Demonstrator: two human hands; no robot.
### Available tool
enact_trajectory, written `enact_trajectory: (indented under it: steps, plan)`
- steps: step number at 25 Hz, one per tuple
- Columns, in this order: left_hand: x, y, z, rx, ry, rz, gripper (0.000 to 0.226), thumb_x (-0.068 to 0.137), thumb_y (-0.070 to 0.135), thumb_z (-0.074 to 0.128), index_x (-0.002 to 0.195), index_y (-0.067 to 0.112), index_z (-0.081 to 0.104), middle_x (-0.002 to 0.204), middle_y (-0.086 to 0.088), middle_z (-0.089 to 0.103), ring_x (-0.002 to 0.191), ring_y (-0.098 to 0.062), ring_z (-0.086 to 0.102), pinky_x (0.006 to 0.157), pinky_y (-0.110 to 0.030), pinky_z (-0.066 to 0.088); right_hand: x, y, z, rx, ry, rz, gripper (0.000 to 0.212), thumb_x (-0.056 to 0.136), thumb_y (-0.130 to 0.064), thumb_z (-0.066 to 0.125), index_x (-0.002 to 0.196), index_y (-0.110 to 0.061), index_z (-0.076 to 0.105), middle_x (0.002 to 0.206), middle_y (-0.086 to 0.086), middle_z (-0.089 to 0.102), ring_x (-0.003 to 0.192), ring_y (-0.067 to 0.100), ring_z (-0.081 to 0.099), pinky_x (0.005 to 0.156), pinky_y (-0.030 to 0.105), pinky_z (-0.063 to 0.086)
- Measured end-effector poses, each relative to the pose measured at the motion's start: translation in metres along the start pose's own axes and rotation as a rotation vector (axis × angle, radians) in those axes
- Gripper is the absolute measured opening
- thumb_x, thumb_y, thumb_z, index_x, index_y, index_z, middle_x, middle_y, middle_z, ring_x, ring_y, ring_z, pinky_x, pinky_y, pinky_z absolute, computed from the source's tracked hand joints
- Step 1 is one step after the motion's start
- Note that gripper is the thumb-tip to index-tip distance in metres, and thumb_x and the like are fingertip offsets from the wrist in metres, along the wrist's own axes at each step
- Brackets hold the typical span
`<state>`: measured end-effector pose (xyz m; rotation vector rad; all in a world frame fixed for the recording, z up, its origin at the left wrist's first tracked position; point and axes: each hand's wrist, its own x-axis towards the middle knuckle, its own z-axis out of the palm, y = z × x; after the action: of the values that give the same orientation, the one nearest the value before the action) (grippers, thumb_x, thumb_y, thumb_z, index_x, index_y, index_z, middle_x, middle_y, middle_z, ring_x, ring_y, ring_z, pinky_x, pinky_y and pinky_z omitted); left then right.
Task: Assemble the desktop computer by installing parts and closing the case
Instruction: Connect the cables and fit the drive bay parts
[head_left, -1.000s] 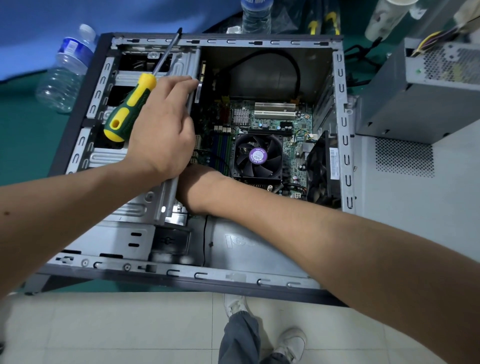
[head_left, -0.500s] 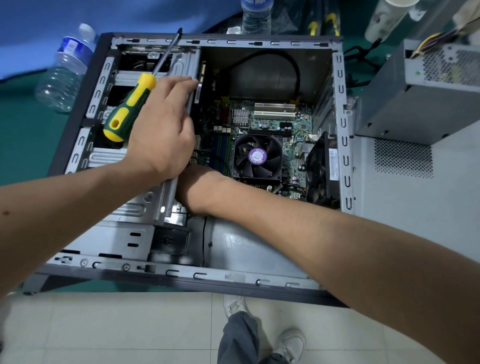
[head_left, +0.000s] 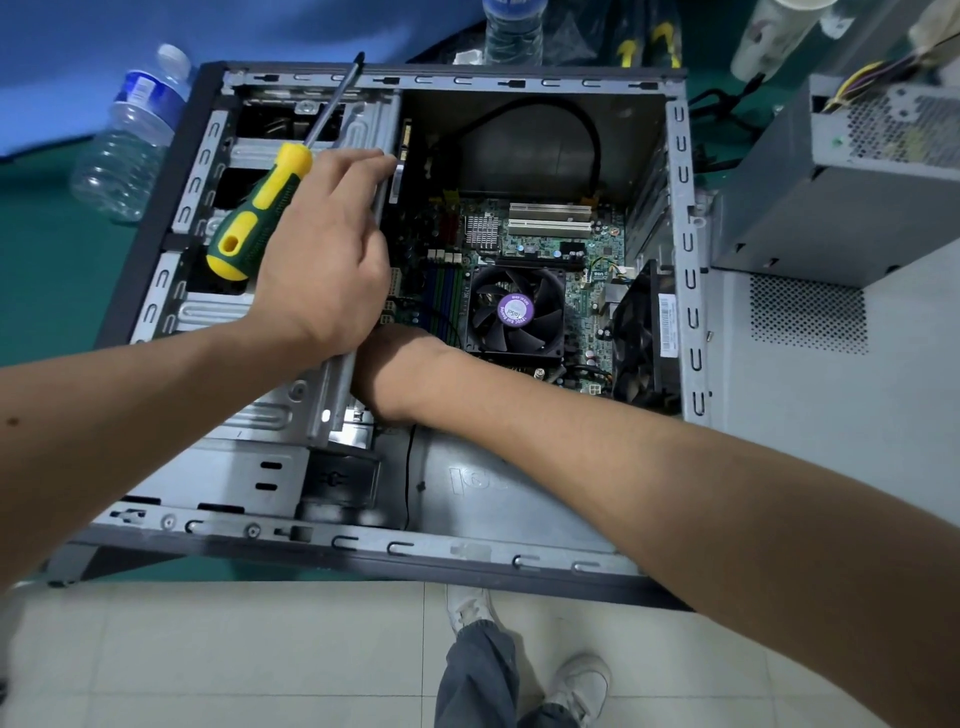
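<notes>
**Hands at the Drive Cage: One Braces and Parks the Tool, One Reaches Beneath**

The left hand (head_left: 317, 254) lies on the edge of the drive cage (head_left: 218, 312), fingers curled over the cage rail, with the green-and-yellow screwdriver (head_left: 260, 218) tucked under them. The tool's shaft points away toward the far rim of the computer case (head_left: 363, 551). Judged from this hold, the screwdriver is parked, not in use, while the hand steadies the cage.

The right hand (head_left: 387, 364) reaches under the cage edge. Only the wrist shows, so its grip cannot be told. It probably works a connector or fastener beside the motherboard (head_left: 545, 234).

The case lies open on its side on the green surface (head_left: 31, 260), the CPU fan (head_left: 514, 309) exposed. The power supply (head_left: 841, 171) stands outside the case at right, not yet installed. A water bottle (head_left: 130, 135) lies left of the case.
</notes>
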<state>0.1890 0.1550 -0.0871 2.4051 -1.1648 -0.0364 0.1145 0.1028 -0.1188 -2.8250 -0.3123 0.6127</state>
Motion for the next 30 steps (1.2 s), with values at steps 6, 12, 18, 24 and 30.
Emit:
enact_trajectory:
  steps: [6, 12, 18, 24, 30]
  plan:
    - [0.001, 0.000, -0.001, 0.008, -0.002, -0.007, 0.053, 0.091, 0.006, 0.037, 0.144, 0.006, 0.043, 0.146, -0.010, 0.040, 0.134, -0.023, 0.040, 0.113, -0.034, 0.033, 0.001, 0.025, -0.015, -0.031, -0.103, -0.072, 0.013, 0.093, -0.002, 0.047, 0.093, 0.002, 0.059, 0.103, 0.018, 0.061, 0.078, 0.026, 0.047, 0.055, 0.022, 0.038]
    - [0.000, 0.000, -0.001, 0.011, 0.000, -0.006, 0.054, 0.090, 0.008, 0.036, 0.144, 0.007, 0.043, 0.146, -0.010, 0.040, 0.135, -0.022, 0.040, 0.113, -0.033, 0.033, 0.004, 0.030, -0.011, -0.082, -0.031, -0.072, 0.027, 0.095, -0.010, 0.048, 0.117, -0.002, 0.060, 0.120, 0.017, 0.062, 0.090, 0.025, 0.055, 0.061, 0.019, 0.033]
    - [0.000, -0.001, 0.000, 0.013, 0.005, -0.005, 0.053, 0.091, 0.006, 0.036, 0.144, 0.007, 0.043, 0.146, -0.010, 0.040, 0.135, -0.022, 0.040, 0.113, -0.030, 0.032, 0.004, 0.031, -0.007, -0.025, -0.029, -0.092, 0.024, 0.094, -0.007, 0.049, 0.115, -0.001, 0.058, 0.116, 0.019, 0.062, 0.082, 0.025, 0.049, 0.067, 0.026, 0.039]
    - [0.001, -0.001, 0.000, 0.010, 0.010, 0.000, 0.054, 0.090, 0.007, 0.035, 0.143, 0.006, 0.044, 0.146, -0.011, 0.041, 0.135, -0.023, 0.039, 0.113, -0.030, 0.031, 0.005, 0.030, -0.007, -0.073, -0.028, -0.117, 0.011, 0.094, -0.012, 0.050, 0.097, -0.007, 0.059, 0.108, 0.016, 0.065, 0.076, 0.023, 0.047, 0.063, 0.025, 0.036]
    - [0.000, -0.001, 0.000, 0.013, 0.008, 0.001, 0.053, 0.090, 0.007, 0.036, 0.143, 0.006, 0.044, 0.146, -0.011, 0.041, 0.134, -0.023, 0.040, 0.113, -0.031, 0.032, 0.002, 0.029, -0.011, -0.019, -0.029, -0.118, 0.011, 0.092, -0.016, 0.053, 0.085, -0.008, 0.057, 0.088, 0.010, 0.058, 0.077, 0.022, 0.049, 0.064, 0.026, 0.038]
